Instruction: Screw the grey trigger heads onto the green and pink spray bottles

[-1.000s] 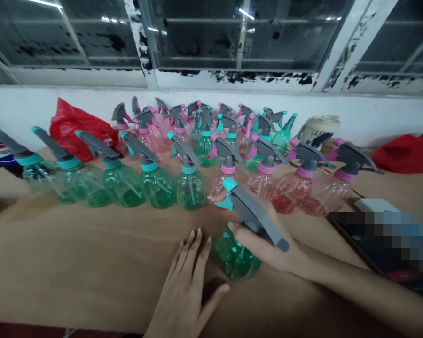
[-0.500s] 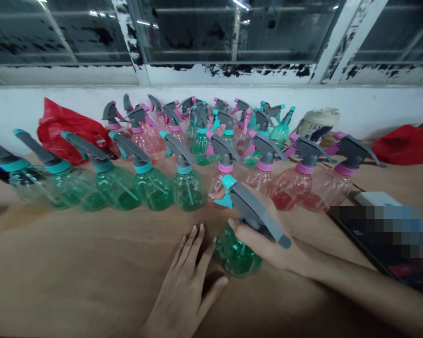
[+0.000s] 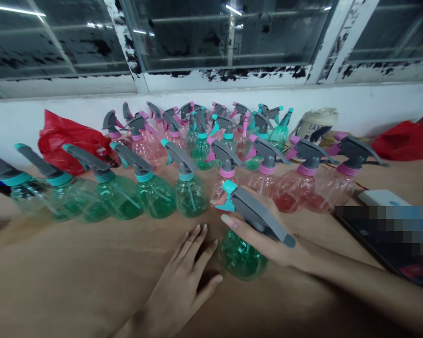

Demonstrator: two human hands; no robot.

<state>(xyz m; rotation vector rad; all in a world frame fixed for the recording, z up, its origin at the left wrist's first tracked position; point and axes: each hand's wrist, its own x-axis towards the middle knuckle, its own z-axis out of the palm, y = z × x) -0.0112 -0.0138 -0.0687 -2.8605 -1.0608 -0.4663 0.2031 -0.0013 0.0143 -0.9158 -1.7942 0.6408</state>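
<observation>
My right hand (image 3: 264,230) is wrapped round the neck of a green spray bottle (image 3: 245,260), below its grey and turquoise trigger head. The bottle's base rests on the table (image 3: 91,277). My left hand (image 3: 186,272) lies palm down on the table just left of this bottle, fingers stretched out, holding nothing. Beyond both hands runs a row of upright spray bottles. Green ones with turquoise collars, such as the green bottle (image 3: 190,197), make up the left side. Pink ones with pink collars, such as the pink bottle (image 3: 292,192), make up the right.
Behind the row stand several more pink and green spray bottles (image 3: 144,148) near the white wall. A red plastic bag (image 3: 61,141) is at the left, another red bag (image 3: 409,141) at the right. A pale tub (image 3: 317,124) stands by the wall. A dark, partly blurred device (image 3: 359,234) lies at right.
The view has shifted slightly. My right thumb has moved a little up and left at the neck of the held bottle. My left hand stays flat on the table, with slightly more space beside the bottle.
</observation>
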